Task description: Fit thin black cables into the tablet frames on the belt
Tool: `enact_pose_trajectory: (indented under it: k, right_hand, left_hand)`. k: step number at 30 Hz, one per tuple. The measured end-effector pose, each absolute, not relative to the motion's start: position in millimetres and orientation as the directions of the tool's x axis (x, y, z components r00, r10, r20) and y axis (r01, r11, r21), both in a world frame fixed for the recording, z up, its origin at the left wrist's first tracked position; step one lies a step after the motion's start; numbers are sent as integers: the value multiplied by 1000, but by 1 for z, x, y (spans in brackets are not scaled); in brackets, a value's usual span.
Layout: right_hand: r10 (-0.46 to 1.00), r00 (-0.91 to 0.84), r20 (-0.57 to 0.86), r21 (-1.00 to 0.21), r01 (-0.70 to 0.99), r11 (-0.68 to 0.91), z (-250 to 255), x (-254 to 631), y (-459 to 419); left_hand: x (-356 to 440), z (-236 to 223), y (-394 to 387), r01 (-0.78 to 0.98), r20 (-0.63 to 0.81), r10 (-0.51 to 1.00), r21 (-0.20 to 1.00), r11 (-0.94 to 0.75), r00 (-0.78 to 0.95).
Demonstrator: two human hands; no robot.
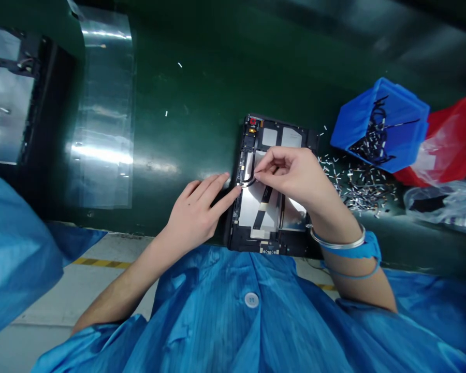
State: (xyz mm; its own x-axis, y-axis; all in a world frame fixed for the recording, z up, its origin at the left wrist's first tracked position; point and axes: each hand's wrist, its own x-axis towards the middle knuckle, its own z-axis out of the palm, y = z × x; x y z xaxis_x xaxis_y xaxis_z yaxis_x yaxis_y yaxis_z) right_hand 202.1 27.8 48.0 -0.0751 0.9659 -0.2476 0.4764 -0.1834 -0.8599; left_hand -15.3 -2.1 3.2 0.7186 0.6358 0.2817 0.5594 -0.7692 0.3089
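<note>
An opened tablet (259,204) lies on the green bench in front of me, its battery cells, circuit board and flat ribbon cable (262,210) exposed. Over its middle, my right hand (289,173) pinches a thin black cable (249,182) between thumb and fingertips. The cable curves toward the tablet's left edge. My left hand (198,210) rests at that edge with its fingers spread, the index fingertip touching near the cable's left end. Whether that end sits in a connector is too small to tell.
A tilted blue bin (398,122) with black cables stands right, beside a red bin (452,137) and clear plastic bag (445,204). Loose small cables (367,191) are heaped before it. Left lie a clear plastic strip (104,119) and another opened device (10,98); a co-worker's blue sleeve (15,248) is close.
</note>
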Motion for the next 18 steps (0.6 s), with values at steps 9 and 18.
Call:
enact_pose_trajectory:
  k: [9, 18]
  right_hand:
    - [971, -35, -238, -764, 623, -165, 50, 204, 25]
    - [978, -101, 182, -495, 850, 180, 52, 216, -14]
  left_hand:
    - [-13, 8, -7, 585, 282, 633, 242, -774, 721]
    - [-2, 9, -7, 569, 308, 644, 304, -764, 700]
